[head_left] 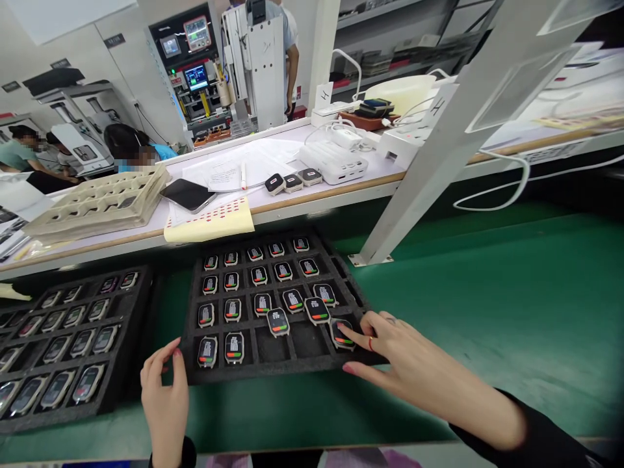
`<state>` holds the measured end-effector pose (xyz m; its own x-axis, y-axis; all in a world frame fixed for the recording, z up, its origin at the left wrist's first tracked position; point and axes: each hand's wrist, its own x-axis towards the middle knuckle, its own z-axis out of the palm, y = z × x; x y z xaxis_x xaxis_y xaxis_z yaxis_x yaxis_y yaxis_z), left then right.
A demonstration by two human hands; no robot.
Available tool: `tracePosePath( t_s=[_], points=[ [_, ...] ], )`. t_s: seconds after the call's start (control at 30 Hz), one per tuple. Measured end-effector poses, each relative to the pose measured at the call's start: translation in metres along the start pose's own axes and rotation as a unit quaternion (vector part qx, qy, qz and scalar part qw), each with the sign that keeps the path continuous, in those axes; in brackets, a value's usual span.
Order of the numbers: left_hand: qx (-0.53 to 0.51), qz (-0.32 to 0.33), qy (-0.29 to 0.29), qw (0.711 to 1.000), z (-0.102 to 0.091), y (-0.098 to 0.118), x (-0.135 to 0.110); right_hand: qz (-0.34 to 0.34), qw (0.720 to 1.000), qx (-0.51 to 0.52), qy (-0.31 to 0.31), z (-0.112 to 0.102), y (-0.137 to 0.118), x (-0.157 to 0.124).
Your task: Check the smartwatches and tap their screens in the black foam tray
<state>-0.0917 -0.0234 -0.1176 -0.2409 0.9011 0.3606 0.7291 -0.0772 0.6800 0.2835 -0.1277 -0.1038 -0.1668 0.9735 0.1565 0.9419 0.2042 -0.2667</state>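
A black foam tray [287, 369] holds several smartwatch bodies without straps, their screens lit with white text and a red and green bar. My right hand [397, 348] reaches over the tray's front right corner, its index finger on the screen of a smartwatch [342, 337]. Its thumb is apart, below the tray's edge. Two more watches, one [278, 322] and another [317, 311], lie across the dividers rather than down in their slots. At the front left corner is my left hand [164, 377], thumb and fingers apart; whether it presses on the tray is unclear.
A second black tray [110, 403] with darker-screened watches lies left on the green bench [487, 292]. Behind runs a raised shelf with a phone [188, 195], a white power box [336, 162] and a beige tray [104, 201]. A metal post [429, 156] stands right. People work behind.
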Motion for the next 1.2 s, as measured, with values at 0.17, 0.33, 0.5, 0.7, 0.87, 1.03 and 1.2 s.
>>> tracePosePath(
  t_s=[0.17, 0.33, 0.5, 0.7, 0.87, 1.03, 1.2],
  points=[
    [0.011, -0.020, -0.003, 1.000, 0.004, -0.011, -0.001, 0.010, 0.999, 0.009, 0.041, -0.005, -0.001, -0.008],
    [-0.018, -0.028, 0.013, 0.999, 0.013, 0.001, 0.001, 0.014, 1.000, -0.013, 0.020, -0.003, 0.008, 0.008],
    [-0.033, -0.007, 0.015, 0.999, 0.017, 0.004, 0.002, 0.009, 0.998, -0.047, -0.046, -0.002, 0.011, 0.026],
    [-0.025, -0.017, 0.013, 0.999, 0.017, -0.017, -0.005, -0.003, 0.997, -0.048, -0.062, -0.006, 0.010, 0.036],
    [-0.026, -0.018, 0.010, 0.999, 0.016, -0.027, -0.008, 0.011, 0.997, -0.009, -0.076, -0.008, 0.013, 0.035],
    [-0.030, -0.012, 0.005, 0.999, 0.017, -0.028, -0.006, 0.051, 0.980, 0.158, -0.109, -0.016, 0.021, 0.033],
    [-0.029, -0.027, -0.007, 0.999, 0.019, -0.027, -0.004, 0.119, 0.944, 0.269, -0.147, -0.023, 0.020, 0.033]
  ],
)
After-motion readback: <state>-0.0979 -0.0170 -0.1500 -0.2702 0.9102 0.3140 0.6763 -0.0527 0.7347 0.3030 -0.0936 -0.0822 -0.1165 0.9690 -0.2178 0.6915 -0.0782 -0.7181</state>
